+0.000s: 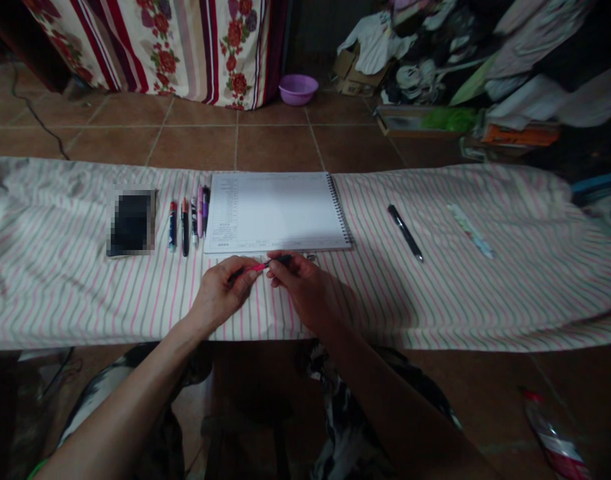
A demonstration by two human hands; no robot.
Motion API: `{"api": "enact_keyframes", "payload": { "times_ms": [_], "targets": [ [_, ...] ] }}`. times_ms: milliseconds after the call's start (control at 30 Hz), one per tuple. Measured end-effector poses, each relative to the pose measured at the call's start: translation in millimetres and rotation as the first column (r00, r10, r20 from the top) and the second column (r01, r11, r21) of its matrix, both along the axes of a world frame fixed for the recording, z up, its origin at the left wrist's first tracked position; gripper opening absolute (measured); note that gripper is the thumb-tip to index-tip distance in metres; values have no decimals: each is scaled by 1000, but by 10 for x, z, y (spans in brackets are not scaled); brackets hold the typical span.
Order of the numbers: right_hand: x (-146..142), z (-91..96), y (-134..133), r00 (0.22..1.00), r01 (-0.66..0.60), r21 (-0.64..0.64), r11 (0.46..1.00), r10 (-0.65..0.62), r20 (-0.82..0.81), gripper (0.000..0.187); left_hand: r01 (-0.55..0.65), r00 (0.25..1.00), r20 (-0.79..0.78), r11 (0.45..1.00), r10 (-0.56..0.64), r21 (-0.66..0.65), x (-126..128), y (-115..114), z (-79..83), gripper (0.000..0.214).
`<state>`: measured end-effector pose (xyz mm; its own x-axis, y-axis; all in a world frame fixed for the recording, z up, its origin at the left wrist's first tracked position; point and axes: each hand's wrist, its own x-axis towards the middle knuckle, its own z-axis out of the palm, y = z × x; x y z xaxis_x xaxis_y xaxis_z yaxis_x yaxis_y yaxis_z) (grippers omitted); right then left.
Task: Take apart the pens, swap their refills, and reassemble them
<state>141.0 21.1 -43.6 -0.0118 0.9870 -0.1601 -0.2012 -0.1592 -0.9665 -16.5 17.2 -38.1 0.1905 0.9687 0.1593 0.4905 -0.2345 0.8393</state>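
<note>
Both hands meet just in front of a spiral notebook (pixel 278 211) that lies open on a striped cloth (pixel 485 293). My left hand (pixel 222 293) pinches the red end of a red and black pen (pixel 262 266). My right hand (pixel 300 283) pinches the dark end of the same pen. The pen lies about level between them, just above the cloth. Left of the notebook lies a row of several pens (pixel 189 219), and beyond them a dark phone (pixel 132 223).
A black pen (pixel 405 232) and a pale ruler-like strip (pixel 470 230) lie on the cloth to the right. Behind are a tiled floor, a purple bowl (pixel 298 89), a floral curtain (pixel 175 47) and piled clutter (pixel 460 67). A packet (pixel 552 437) lies on the floor at lower right.
</note>
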Motion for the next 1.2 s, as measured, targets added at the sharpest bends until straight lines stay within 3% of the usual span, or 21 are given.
{"api": "enact_keyframes", "payload": {
  "times_ms": [467,967,1200],
  "targets": [
    [11,62,-37,930,28,65,997,-50,364,25,-5,999,-40,1000,5,-14,35,-36,31,17],
    [-25,117,-60,875,73,47,996,-87,476,33,15,991,-134,999,-21,-44,63,-62,91,17],
    [-32,156,-74,855,66,63,996,-89,511,32,-10,994,-105,999,4,-53,97,-67,107,18]
  ]
}}
